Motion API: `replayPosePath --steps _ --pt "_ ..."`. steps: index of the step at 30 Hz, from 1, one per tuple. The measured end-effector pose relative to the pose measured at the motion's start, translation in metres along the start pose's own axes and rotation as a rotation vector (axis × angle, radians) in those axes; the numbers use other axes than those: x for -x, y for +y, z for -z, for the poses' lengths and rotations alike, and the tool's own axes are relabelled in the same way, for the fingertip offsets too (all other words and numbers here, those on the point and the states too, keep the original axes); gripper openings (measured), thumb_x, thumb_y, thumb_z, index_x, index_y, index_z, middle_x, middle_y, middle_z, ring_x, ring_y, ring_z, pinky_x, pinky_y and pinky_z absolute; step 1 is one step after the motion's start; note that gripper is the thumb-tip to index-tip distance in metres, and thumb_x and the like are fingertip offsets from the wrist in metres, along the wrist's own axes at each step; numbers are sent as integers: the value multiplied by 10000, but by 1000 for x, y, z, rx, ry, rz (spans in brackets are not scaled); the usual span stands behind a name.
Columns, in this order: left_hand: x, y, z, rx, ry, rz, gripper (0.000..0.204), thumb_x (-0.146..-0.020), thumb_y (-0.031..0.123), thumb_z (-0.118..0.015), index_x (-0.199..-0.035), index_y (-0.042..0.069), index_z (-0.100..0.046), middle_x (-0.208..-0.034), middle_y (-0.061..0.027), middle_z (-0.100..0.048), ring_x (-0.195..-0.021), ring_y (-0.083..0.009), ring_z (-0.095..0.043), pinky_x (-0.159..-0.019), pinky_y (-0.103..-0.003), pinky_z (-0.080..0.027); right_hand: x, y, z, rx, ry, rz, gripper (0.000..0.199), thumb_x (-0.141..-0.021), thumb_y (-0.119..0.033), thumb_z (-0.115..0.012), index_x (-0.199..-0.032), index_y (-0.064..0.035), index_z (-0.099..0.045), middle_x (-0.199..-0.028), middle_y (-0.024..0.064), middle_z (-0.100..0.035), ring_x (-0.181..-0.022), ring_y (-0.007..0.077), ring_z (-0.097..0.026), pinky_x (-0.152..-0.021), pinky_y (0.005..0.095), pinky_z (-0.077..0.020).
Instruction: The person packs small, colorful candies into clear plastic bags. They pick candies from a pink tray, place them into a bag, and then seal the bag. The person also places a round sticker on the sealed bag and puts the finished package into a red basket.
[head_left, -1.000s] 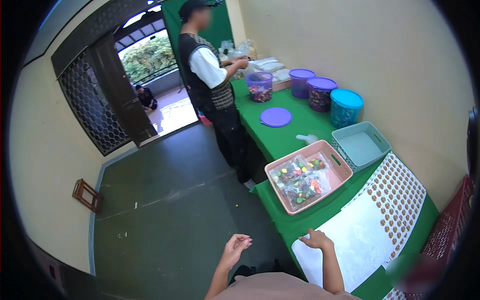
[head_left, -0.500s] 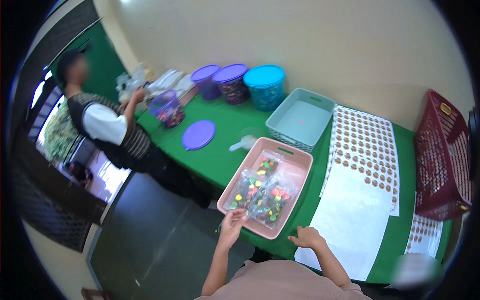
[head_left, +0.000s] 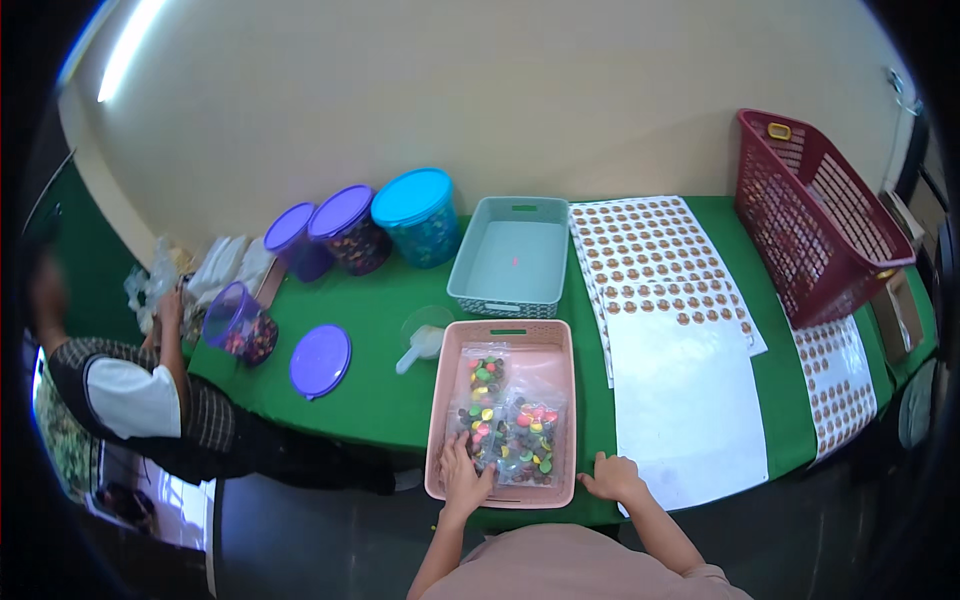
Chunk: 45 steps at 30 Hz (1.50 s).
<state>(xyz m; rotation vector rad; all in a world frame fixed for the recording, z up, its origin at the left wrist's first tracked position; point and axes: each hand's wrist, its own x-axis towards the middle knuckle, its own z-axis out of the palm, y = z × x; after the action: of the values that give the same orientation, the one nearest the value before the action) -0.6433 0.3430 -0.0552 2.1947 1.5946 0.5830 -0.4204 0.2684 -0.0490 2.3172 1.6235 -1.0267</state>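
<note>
A pink tray (head_left: 552,340) sits at the near edge of the green table (head_left: 390,390). It holds several clear bags of coloured candies (head_left: 505,425). My left hand (head_left: 463,473) reaches into the tray's near left corner, fingers spread on a bag; whether it grips the bag I cannot tell. My right hand (head_left: 613,477) rests on the table edge just right of the tray, fingers bent, holding nothing, beside a white sheet (head_left: 685,400).
A grey-blue tray (head_left: 472,270) stands behind the pink one. Sticker sheets (head_left: 650,250) lie to the right, with a red basket (head_left: 815,225) beyond. Lidded tubs (head_left: 420,215) stand at the back left, a purple lid (head_left: 321,360) and scoop (head_left: 420,345) nearer. A person (head_left: 140,395) works at the left end.
My view has swung from the doorway to face the table. My left hand moved from the air into the pink tray; my right hand stays at the table edge.
</note>
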Motion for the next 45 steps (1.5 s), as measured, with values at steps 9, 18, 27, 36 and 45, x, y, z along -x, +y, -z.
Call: replayPosePath --steps 9,18,27,36,45 --pt "-32 17 47 1192 -70 245 560 -693 5 -495 -1200 2 -257 -1182 -120 -325 -1084 -205 -359 -848 -319 -361 4 5 -21 -71 138 -67 541 -720 -428 -499 -985 42 -452 -825 210 -563 -849 353 -533 -813 413 -370" --pt "-34 46 7 2118 -552 627 287 -669 60 -493 -950 0 -489 -865 -109 -560 -827 -235 -548 -779 -406 -427 44 78 -44 -481 289 164 675 -724 -491 -484 -1181 -18 -338 -1287 280 -97 -1211 398 -45 -974 427 -118" --pt "-8 112 -59 2107 -625 693 257 -722 90 -472 -961 -4 -487 -864 -128 -573 -796 -276 -566 -721 -400 -465 50 173 -43 -289 345 143 615 -694 -418 -547 -1165 -63 -375 -1254 215 -258 -1132 419 -260 -915 463 -251" --pt "31 172 -97 2278 -521 751 308 -772 153 -453 -1053 28 -437 -975 -139 -530 -894 -266 -520 -794 -410 -408 29 212 21 -24 298 244 956 -480 -460 -707 -1261 -177 -234 -1320 197 -46 -1196 420 -48 -877 632 -90" --pt "101 191 -123 2428 -107 848 311 -765 210 -460 -1043 71 -463 -957 -71 -533 -890 -229 -506 -778 -404 -395 50 229 -6 70 132 343 953 -500 -440 -698 -1275 -195 -201 -1322 209 -9 -1174 471 -9 -822 679 -53"
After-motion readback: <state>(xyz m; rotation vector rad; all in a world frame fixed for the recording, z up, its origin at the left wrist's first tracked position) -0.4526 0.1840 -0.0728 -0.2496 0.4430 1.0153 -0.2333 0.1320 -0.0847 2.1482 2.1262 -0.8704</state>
